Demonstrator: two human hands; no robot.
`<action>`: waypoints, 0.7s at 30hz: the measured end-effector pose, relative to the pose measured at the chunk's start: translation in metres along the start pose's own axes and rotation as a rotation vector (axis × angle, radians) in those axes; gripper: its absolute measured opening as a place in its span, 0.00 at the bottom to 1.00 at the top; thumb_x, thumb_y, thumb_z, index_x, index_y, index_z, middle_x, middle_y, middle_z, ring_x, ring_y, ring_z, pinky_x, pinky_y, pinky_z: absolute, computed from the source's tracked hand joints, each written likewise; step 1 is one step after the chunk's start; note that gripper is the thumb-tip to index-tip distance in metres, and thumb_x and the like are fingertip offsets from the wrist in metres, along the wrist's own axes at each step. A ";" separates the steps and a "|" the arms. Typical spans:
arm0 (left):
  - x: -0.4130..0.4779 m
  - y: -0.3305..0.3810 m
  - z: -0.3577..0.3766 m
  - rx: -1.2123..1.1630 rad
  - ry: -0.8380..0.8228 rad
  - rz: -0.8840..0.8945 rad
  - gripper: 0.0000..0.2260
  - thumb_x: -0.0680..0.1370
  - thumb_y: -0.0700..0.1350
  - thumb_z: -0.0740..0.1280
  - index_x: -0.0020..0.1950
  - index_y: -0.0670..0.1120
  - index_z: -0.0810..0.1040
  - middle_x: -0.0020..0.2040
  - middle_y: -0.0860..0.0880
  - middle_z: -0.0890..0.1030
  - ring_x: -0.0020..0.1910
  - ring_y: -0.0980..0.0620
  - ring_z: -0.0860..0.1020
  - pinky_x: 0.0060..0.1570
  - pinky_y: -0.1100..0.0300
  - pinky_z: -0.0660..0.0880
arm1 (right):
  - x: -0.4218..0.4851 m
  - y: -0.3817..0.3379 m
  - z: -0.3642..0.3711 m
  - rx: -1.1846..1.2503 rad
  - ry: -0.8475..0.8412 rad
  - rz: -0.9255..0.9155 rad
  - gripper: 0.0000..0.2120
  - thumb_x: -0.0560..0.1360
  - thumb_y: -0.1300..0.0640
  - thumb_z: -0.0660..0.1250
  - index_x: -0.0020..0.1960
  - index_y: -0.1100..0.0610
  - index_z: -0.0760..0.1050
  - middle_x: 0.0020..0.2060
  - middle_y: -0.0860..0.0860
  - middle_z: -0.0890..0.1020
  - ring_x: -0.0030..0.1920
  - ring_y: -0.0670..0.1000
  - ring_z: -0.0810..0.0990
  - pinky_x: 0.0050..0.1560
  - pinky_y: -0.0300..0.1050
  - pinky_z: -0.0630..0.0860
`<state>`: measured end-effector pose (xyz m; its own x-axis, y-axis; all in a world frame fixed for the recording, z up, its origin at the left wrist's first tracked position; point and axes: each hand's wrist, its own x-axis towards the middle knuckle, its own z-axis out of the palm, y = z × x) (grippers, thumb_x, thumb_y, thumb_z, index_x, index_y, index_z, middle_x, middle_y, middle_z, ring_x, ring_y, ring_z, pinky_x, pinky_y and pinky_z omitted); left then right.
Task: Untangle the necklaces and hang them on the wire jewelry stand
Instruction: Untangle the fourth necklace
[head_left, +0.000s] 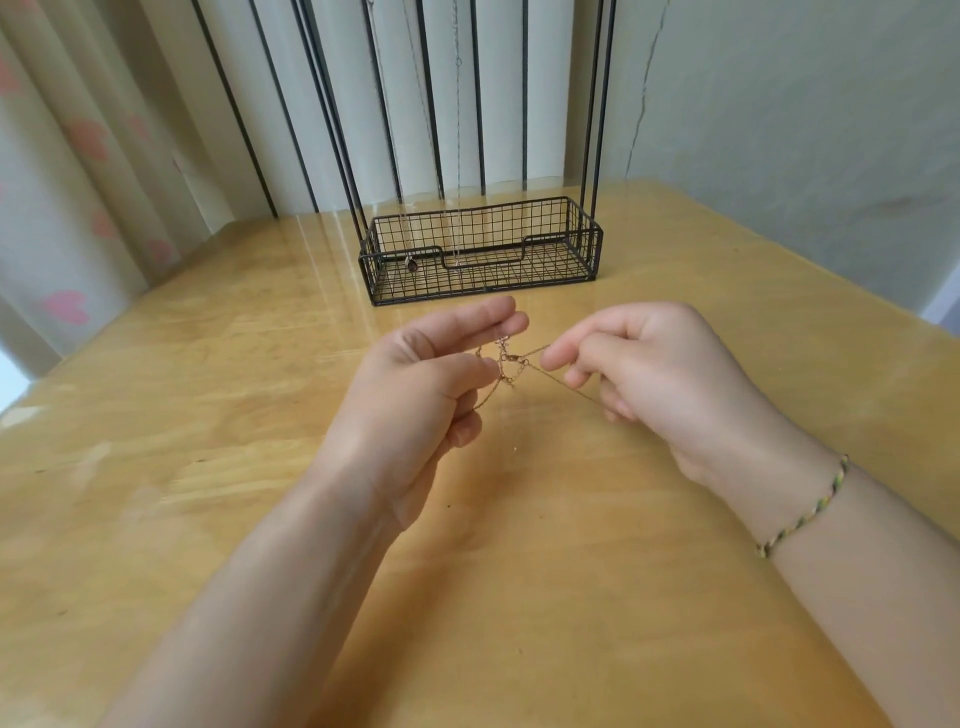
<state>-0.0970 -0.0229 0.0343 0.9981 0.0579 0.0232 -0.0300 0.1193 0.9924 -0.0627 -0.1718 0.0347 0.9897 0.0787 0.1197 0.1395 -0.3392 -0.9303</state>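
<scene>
A thin gold necklace chain (511, 364) is stretched in a small tangle between my two hands, just above the wooden table (208, 415). My left hand (415, 395) pinches one part of the chain between thumb and fingers, with its index finger held out straight. My right hand (644, 374) pinches the other strands, fingers curled. The black wire jewelry stand (480, 249) sits behind my hands at the table's far side; its upright rods run out of the top of the view. Two fine necklaces (457, 156) hang down inside it into the basket base.
A pale curtain with pink shapes (78, 156) hangs at the left, and a plain wall (779, 104) stands at the right. The table's right edge runs diagonally at the far right. A woven bracelet (802, 512) circles my right wrist.
</scene>
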 end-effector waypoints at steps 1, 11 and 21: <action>-0.001 0.001 0.000 -0.008 -0.010 0.017 0.20 0.75 0.27 0.58 0.59 0.45 0.80 0.54 0.52 0.84 0.21 0.59 0.59 0.20 0.68 0.61 | -0.001 -0.001 0.000 0.049 -0.035 0.037 0.14 0.72 0.68 0.60 0.36 0.57 0.80 0.36 0.54 0.81 0.18 0.40 0.68 0.31 0.41 0.70; -0.005 0.008 0.001 -0.008 -0.121 0.037 0.26 0.73 0.25 0.54 0.65 0.46 0.76 0.59 0.54 0.82 0.19 0.60 0.56 0.18 0.68 0.58 | -0.002 -0.003 -0.004 0.347 -0.182 0.102 0.07 0.73 0.63 0.64 0.43 0.60 0.81 0.29 0.53 0.76 0.18 0.43 0.59 0.20 0.35 0.55; -0.006 0.008 0.004 -0.065 -0.154 -0.016 0.27 0.71 0.26 0.51 0.62 0.44 0.77 0.58 0.53 0.82 0.18 0.60 0.56 0.18 0.69 0.58 | -0.005 -0.004 0.001 0.244 -0.247 0.014 0.06 0.71 0.57 0.71 0.43 0.60 0.81 0.19 0.46 0.65 0.20 0.42 0.61 0.19 0.32 0.56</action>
<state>-0.1033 -0.0259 0.0424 0.9948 -0.0966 0.0309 -0.0128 0.1833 0.9830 -0.0682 -0.1704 0.0372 0.9496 0.3099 0.0467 0.0846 -0.1101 -0.9903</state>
